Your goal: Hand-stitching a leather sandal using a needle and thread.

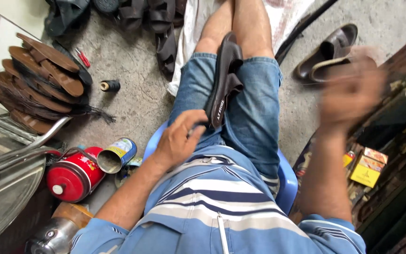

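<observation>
Left fingers [191,123] beside black sandal [224,82], open tin [116,155] near, right hand [351,94] blurred

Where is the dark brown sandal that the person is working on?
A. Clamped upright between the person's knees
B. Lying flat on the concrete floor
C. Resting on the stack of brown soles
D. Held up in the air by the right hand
A: the dark brown sandal stands on edge between the two knees in blue denim shorts, while the left hand touches its lower end; the right hand is blurred, away from it.
</observation>
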